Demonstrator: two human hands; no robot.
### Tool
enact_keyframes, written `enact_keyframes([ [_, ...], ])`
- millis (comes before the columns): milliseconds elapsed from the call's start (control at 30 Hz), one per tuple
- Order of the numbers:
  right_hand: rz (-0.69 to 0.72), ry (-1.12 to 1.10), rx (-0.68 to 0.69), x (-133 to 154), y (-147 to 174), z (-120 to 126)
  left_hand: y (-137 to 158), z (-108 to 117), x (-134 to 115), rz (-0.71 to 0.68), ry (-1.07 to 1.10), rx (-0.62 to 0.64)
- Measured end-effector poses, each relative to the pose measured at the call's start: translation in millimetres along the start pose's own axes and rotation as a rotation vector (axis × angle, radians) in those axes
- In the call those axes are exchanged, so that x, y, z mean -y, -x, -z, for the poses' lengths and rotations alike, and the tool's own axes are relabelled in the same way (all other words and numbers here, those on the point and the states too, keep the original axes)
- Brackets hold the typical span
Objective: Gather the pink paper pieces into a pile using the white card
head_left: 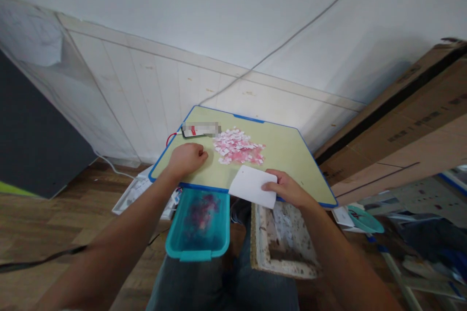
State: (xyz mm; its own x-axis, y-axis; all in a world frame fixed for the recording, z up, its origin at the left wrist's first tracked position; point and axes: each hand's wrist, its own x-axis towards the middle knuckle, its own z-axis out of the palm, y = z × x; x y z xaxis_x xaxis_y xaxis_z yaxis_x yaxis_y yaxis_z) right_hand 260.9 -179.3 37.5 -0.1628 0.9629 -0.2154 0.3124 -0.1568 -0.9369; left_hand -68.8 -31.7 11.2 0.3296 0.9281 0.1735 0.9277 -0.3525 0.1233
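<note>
My right hand (pixel 286 187) grips a white card (pixel 251 185) by its right side, thumb on top, over the front edge of a pale yellow-green tabletop (pixel 288 148) with a blue rim. Resting on the left part of the table, my left hand (pixel 188 159) is closed with its fingers curled in. Whatever it may hold is hidden. Between and beyond the hands lies a pile of small pink and white paper-like pieces (pixel 239 146). A phone (pixel 199 129) with a red cable lies behind my left hand.
A teal plastic bin (pixel 171 243) with dark reddish contents sits below the front edge, at my lap. Right of it stands a stained white box (pixel 257 248). Large cardboard boxes (pixel 401 112) lean at the right. A white wall (pixel 204 24) with a grey cable rises behind the table.
</note>
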Motion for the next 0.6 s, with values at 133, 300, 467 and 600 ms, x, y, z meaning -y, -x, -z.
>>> enact_keyframes([
  [133,-0.007,-0.156,-0.259,-20.6,-5.5,58.6,-5.4,-1.9,0.5,0.024,-0.013,0.026],
  [300,0.052,-0.279,-0.39,-21.8,-47.3,117.7,-26.1,2.5,-0.9,0.068,-0.003,0.118],
  [467,0.137,-0.243,-0.351,-12.3,-113.7,142.9,-64.1,10.3,-15.3,0.06,-0.005,-0.034],
  [600,0.153,-0.18,-0.443,-25.4,-143.8,160.1,-92.8,9.2,-32.3,0.003,0.035,-0.138],
])
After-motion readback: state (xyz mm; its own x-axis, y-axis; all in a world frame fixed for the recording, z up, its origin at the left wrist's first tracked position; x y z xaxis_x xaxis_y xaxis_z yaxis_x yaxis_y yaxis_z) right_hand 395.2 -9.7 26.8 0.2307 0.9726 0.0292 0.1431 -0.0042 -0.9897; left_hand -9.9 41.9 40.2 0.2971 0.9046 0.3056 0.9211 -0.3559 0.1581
